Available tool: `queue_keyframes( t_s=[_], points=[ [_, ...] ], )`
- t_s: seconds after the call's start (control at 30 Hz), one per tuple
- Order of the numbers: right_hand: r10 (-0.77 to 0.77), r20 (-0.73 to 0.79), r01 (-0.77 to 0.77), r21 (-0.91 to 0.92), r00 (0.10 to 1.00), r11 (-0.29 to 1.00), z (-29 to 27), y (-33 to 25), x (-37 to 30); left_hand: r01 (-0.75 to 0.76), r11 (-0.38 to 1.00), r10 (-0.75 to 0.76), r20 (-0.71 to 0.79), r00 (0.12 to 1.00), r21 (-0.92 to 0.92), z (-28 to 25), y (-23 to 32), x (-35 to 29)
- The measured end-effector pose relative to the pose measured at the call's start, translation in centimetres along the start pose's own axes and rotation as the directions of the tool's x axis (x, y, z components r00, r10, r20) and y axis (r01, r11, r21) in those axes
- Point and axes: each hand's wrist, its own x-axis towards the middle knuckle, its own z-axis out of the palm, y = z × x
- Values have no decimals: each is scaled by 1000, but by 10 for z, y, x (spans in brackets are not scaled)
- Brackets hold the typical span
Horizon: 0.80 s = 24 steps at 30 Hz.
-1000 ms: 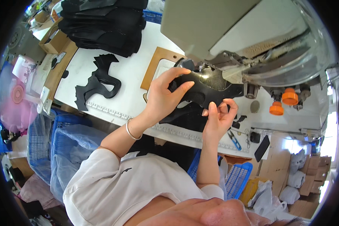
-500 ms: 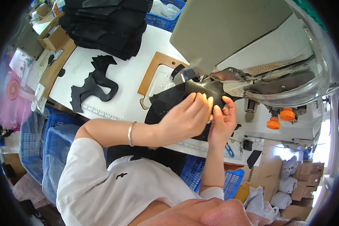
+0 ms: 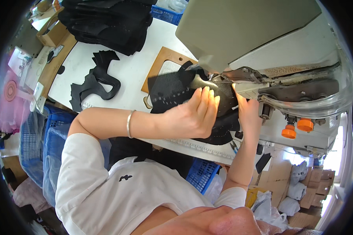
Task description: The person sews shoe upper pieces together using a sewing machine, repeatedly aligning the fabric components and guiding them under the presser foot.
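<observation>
A black mesh piece with a smooth dark panel lies under the head of a grey-beige sewing machine. The bent fingers of my left hand are pressed together on the piece's near side, pinching it; their tips hide the exact hold. At the piece's right edge, close to the machine's needle area, is my right hand, closed with its index finger stretched along the edge. Part of the black piece drapes toward me below the hands. The needle itself is hidden.
Curved black cut pieces lie left on the white table. Behind them rises a tall stack of black pieces. Orange knobs stick out at right. A ruler strip runs along the near edge; blue crates stand below.
My hands have drawn apart. The right hand moved right and away from me to the piece's edge. The black piece has shifted and turned, with more of it hanging toward me.
</observation>
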Motion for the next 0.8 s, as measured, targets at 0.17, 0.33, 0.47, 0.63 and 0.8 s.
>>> queue_keyframes(
  t_s=[0.17,0.33,0.47,0.63,0.8],
  points=[
    [97,336,-188,250,937,950,12,19,11,-82,973,65,-84,994,-217,7,-28,-11],
    [245,496,-534,605,833,590,0,-31,13,-174,893,113,-168,979,-416,13,-60,-23],
    [209,333,-390,713,920,582,24,-14,-18,-246,789,142,-223,964,-563,24,-79,-22],
    [298,369,-465,796,880,388,30,-20,-49,-240,698,138,-202,970,-675,29,-100,-21],
    [269,634,-644,763,725,-61,-5,-35,-69,-164,718,121,-110,987,-676,15,-88,-18]
  ],
)
